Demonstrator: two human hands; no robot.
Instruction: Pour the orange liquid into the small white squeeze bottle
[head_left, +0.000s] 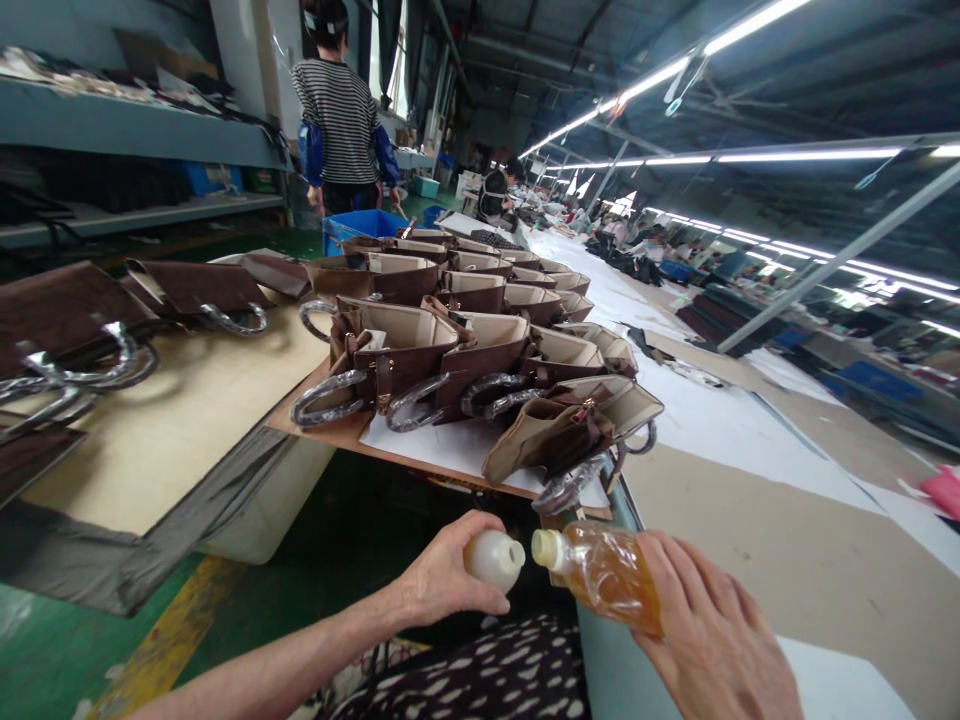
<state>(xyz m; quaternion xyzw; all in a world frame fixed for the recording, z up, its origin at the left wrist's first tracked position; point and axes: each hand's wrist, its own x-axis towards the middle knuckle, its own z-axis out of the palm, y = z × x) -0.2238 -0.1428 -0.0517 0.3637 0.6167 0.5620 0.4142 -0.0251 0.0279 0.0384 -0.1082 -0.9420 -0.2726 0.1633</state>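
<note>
Bottle of whitish plastic (493, 562) clamped in left hand (450, 578), gripped from above and below, with neck jutting past the left fingertips (498, 603). Points its open mouth rightward, toward a second bottle. Amber bottle (616, 580), see-through and crinkled, clamped in right hand (701, 610), with right fingers (667, 560) closed over the base end. Lies aslant, pale yellow neck (547, 548) out ahead of the right fingers and aimed at the whitish mouth; near, but not touching.

Crinkled amber wall showing glare and folds. Below left wrist, reddish marks on pale cloth (394, 655), too small and too covered to tell as writing.

Between the two necks, only a narrow gap. Just ahead of both, plastic-wrapped handle (570, 485) hanging from the nearest brown handbag (547, 430), at the front edge of a loaded board (289, 418). Beyond, rows of more handbags (409, 375). Ahead of left fingers, dark open space (367, 520) under that edge. Beneath amber bottle, blue-green table edge (611, 650). Rightward from right fingers, brownish tabletop (750, 500) stretching wide. Below both bottles, dark spotted cloth (480, 675), close by.
</note>
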